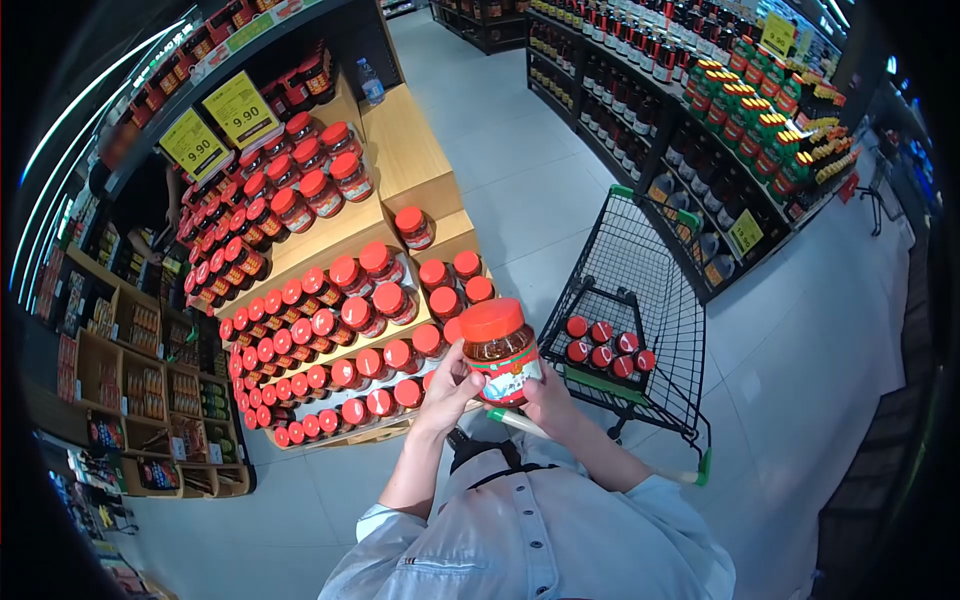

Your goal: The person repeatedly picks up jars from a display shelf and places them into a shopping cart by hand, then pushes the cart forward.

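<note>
As left hand (452, 388) and right hand (550, 404) clamp their grip on jar (511, 372), red lid (491, 319) uppermost, cart (640, 258) nearby

Your jar (502, 358), red lid (491, 319) on, dark contents (488, 350), colourful label (512, 380) facing you, sits near-upright between your left hand (452, 390) and right hand (550, 402).

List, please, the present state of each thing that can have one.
Held red-lidded jar: lid on, in both hands
Left hand: gripping jar
Right hand: gripping jar
Shopping cart: partly filled
Red-lidded jars in cart: lids on
Red-lidded display jars: lids on, in rows
Plastic bottle: standing upright
</note>
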A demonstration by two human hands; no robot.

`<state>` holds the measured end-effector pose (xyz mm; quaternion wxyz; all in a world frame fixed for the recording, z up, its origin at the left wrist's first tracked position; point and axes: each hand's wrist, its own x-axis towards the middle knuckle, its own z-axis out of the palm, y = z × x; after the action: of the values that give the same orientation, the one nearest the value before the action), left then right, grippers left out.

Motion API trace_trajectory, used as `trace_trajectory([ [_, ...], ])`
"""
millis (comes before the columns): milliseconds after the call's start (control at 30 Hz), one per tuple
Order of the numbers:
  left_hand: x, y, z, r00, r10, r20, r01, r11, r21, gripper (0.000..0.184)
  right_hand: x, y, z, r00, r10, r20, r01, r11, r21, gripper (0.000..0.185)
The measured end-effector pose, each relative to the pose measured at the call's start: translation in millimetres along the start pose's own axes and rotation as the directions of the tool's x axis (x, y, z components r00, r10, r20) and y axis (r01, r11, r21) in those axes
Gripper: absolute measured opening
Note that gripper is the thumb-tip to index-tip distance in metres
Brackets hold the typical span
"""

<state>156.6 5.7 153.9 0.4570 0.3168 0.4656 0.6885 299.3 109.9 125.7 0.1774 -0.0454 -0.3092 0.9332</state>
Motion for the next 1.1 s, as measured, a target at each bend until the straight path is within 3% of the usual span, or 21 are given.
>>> trace_trajectory([
  [167,2.6,-4.4,0.5,0.998,-0.011,0.057,0.012,1.0,-0.008,0.066,-6.4,-1.6,1.0,0.985,-0.166,-0.056,0.15,0.964,-0.22,0.091],
  [233,2.1,-6.1,2.4,0.999,-0.032,0.03,0.033,0.999,-0.026,0.063,-11.1,2.3,3.8,0.957,-0.273,-0.102,0.217,0.902,-0.374,0.082],
  [300,1.0,-9.0,7.6,0.999,-0.053,-0.002,0.053,0.998,-0.044,0.061,-13.2,-0.8,13.1,0.939,-0.319,-0.131,0.241,0.878,-0.414,0.077],
  [367,1.6,-13.5,17.7,1.0,-0.018,-0.016,0.015,0.985,-0.174,0.059,-14.7,-6.3,23.0,0.918,-0.364,-0.155,0.261,0.851,-0.456,0.072],
  [433,1.3,-21.1,15.8,0.998,-0.054,-0.015,0.049,0.974,-0.222,0.067,-16.3,-9.9,29.2,0.896,-0.44,-0.063,0.309,0.717,-0.625,0.066],
  [467,0.9,-28.3,11.4,0.999,-0.002,0.041,0.007,0.993,-0.117,0.071,-17.3,-10.1,28.3,0.893,-0.446,-0.066,0.309,0.713,-0.629,0.066],
  [500,-0.9,-33.3,9.2,0.994,0.042,0.105,-0.041,0.999,-0.016,0.074,-21.0,-9.4,27.0,0.882,-0.47,-0.016,0.273,0.54,-0.796,0.066],
  [533,-1.6,-33.9,8.2,0.995,-0.01,0.1,0.008,1.0,0.012,0.078,-26.3,-10.1,25.2,0.873,-0.487,0.033,0.22,0.331,-0.918,0.067],
  [567,-2.9,-40.3,6.2,0.997,-0.003,0.078,0.004,1.0,-0.014,0.075,-30.0,-11.4,24.7,0.869,-0.491,0.067,0.22,0.26,-0.94,0.069],
  [633,-0.7,-25.1,18.2,0.998,0.001,0.056,0.002,0.999,-0.053,0.074,-37.7,-26.5,17.4,0.925,-0.371,0.078,0.198,0.297,-0.934,0.073],
  [700,1.5,-14.2,21.6,0.988,-0.035,0.148,0.033,0.999,0.016,0.064,-44.2,-37.9,-1.9,0.905,-0.409,0.117,0.134,0.012,-0.991,0.077],
  [767,1.7,-14.2,28.8,0.949,-0.159,0.271,0.128,0.983,0.13,0.067,-51.2,-65.0,10.7,0.931,-0.349,-0.109,-0.007,0.28,-0.96,0.08],
  [800,-0.1,-20.1,33.4,0.928,-0.215,0.304,0.176,0.973,0.15,0.071,-51.6,-70.8,5.3,0.948,-0.302,-0.097,0.006,0.321,-0.947,0.08],
  [833,-1.8,-25.6,38.8,0.907,-0.269,0.325,0.222,0.959,0.174,0.075,-56.0,-78.5,3.6,0.938,-0.328,-0.112,-0.002,0.317,-0.948,0.08],
  [900,0.7,-39.6,47.1,0.874,-0.304,0.379,0.234,0.947,0.22,0.08,-63.6,-91.5,0.8,0.991,-0.039,-0.126,-0.11,0.276,-0.955,0.074],
  [967,7.3,-51.4,49.2,0.849,-0.335,0.409,0.242,0.934,0.263,0.085,-73.3,-96.2,-8.4,0.989,-0.047,-0.14,-0.122,0.278,-0.953,0.071],
  [1033,12.5,-66.9,50.7,0.793,-0.411,0.449,0.208,0.876,0.435,0.089,-83.6,-100.2,-17.9,0.968,0.026,-0.25,-0.25,0.216,-0.944,0.073],
  [1100,9.1,-98.6,43.0,0.788,-0.431,0.439,0.239,0.872,0.427,0.09,-89.5,-99.0,-35.6,0.963,-0.023,-0.267,-0.255,0.235,-0.938,0.075],
])
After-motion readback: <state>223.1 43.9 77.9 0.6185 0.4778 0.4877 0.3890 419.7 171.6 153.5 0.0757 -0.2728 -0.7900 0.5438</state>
